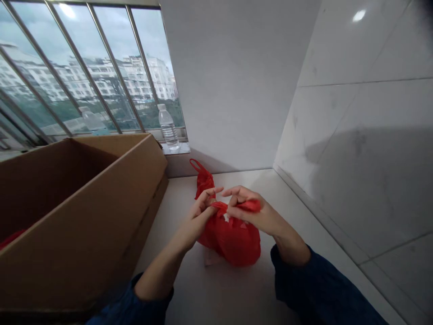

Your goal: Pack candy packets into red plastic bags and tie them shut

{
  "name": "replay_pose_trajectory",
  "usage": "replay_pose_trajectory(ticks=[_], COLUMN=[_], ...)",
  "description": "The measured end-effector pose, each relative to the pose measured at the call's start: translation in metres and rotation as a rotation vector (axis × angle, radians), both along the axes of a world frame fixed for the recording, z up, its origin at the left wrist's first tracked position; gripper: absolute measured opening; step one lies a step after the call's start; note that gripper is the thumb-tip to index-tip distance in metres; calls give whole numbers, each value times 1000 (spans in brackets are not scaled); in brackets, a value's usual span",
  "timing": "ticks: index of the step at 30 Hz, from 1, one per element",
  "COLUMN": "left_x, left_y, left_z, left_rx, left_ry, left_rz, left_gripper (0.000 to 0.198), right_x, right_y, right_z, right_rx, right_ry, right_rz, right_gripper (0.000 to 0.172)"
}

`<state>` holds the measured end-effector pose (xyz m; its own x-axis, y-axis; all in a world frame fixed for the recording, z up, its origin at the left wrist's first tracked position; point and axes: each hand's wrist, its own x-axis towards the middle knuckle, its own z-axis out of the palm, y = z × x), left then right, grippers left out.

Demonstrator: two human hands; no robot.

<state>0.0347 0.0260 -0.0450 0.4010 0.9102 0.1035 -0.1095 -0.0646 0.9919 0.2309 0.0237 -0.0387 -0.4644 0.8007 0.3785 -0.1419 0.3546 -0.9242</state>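
A full red plastic bag (238, 243) rests on the white tabletop (219, 298), with its gathered top between my two hands. My left hand (200, 212) pinches one handle of the bag between thumb and fingers. On the other side, my right hand (248, 207) is closed around the other handle, and a red end sticks out over its palm. The two index fingertips point toward each other above the bag. What the bag holds is hidden. A pale flat item (212, 258) lies partly under it. Just behind my left hand is another red bag (204, 180) with its handle loop raised.
A large open cardboard box (135, 189) stands on the left, with something red (11, 238) inside. A clear water bottle (168, 126) stands on the sill by the barred window, and another bottle (93, 121) is behind the box. A tiled wall (365, 149) bounds the right side.
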Motion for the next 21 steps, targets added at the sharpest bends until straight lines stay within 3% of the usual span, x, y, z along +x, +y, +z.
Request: replay_pose_trajectory(ticks=[5, 9, 12, 16, 21], left_x=[-1, 1, 0, -9, -29], left_y=[-2, -4, -3, -1, 4], left_z=[1, 3, 3, 2, -4], left_rx=[-149, -189, -130, 32, 213], left_ry=[-109, -69, -30, 47, 93], left_rz=[0, -47, -62, 71, 273], left_gripper=[43, 35, 28, 21, 19], right_x=[-4, -13, -12, 0, 33], right_y=[-8, -12, -13, -15, -28], right_z=[-2, -6, -5, 2, 17], right_rx=[477, 667, 758, 792, 546], right_ry=[-331, -408, -454, -534, -615], right_rz=[-405, -579, -578, -548, -373], right_gripper=[26, 13, 11, 6, 20])
